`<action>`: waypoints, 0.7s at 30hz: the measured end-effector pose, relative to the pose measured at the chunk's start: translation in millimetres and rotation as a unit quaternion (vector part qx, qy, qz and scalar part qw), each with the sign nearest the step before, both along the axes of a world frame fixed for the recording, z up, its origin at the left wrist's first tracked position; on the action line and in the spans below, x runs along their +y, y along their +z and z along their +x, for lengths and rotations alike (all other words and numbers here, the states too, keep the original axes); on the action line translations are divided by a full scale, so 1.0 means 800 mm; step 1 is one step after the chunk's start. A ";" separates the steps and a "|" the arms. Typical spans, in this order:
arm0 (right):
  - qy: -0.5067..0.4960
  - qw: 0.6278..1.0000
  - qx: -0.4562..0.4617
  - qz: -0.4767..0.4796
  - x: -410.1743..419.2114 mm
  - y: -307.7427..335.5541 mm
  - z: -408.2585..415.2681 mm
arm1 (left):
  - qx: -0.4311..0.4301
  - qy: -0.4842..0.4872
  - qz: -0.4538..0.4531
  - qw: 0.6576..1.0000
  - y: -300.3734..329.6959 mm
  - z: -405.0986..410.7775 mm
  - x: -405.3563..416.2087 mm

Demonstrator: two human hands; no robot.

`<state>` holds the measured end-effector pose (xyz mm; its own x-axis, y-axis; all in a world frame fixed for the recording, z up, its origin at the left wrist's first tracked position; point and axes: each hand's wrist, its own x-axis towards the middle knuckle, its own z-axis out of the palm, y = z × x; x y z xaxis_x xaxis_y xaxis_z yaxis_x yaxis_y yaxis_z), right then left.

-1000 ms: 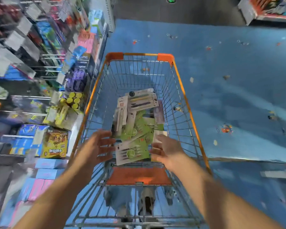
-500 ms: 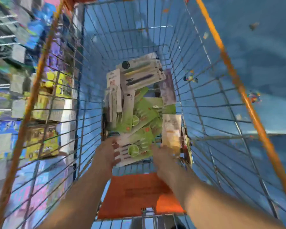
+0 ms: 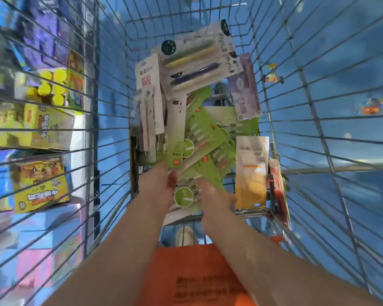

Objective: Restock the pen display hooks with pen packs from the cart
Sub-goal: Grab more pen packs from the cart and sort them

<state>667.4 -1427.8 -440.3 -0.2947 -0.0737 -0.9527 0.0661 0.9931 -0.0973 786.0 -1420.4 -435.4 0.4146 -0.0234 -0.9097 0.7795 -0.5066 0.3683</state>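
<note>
- Both bare forearms reach down from the lower edge of the view into the wire cart (image 3: 111, 89), side by side, and converge on the near end of the heap of pen packs.
- The left hand (image 3: 158, 184) lies back-up on the near left of the heap, its fingers stretched forward onto a green pen pack (image 3: 199, 173); the fingertips are motion-blurred, so I cannot tell whether they pinch the card or only rest on it.
- The right hand (image 3: 212, 196) sits just beside it on the same green pack, fingers pointing forward and down; its tips are hidden under the hand and blurred, so its grip cannot be told either.
- The green pack lies flat at the near end of the cart floor, between the two hands, with a round green-and-white badge showing by the left wrist.
- More green packs (image 3: 205, 131) lie fanned in the middle of the basket, each with a small orange-red square label too small to read.
- A white pack (image 3: 149, 93) at the far left bears grey letters reading roughly "M G" and a red block below; the rest is illegible.
- Two white packs with yellow and dark blue pens (image 3: 199, 60) lie across the far end, one with a dark round sticker.
- A lilac pack (image 3: 244, 89) leans at the far right.
- A cream and yellow pack (image 3: 251, 171) lies back-up on the right, barcode showing.
- The orange seat flap (image 3: 199, 277) carries dark print, blurred beyond reading.
</note>
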 end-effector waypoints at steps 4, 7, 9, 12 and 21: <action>0.007 0.998 -0.038 -0.057 -0.021 -0.007 0.016 | -0.033 0.016 0.013 0.999 -0.014 0.009 -0.007; 0.026 0.996 -0.029 -0.080 -0.029 -0.012 0.021 | -0.077 0.002 0.050 0.996 -0.017 0.011 -0.009; 0.035 0.994 -0.016 -0.104 -0.027 -0.015 0.019 | -0.107 -0.033 0.063 0.992 -0.014 0.009 -0.008; 0.129 0.981 0.068 -0.126 -0.022 -0.021 0.016 | -0.126 -0.064 0.071 0.987 -0.010 0.007 -0.004; 0.093 0.979 0.059 -0.172 -0.018 -0.014 0.017 | -0.026 -0.009 -0.004 1.000 -0.031 0.008 0.004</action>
<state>681.3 -1442.2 -451.4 -0.3521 -0.4466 -0.8225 -0.1442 0.8942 -0.4238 792.4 -1417.5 -460.1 0.4606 -0.0374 -0.8868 0.7505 -0.5171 0.4115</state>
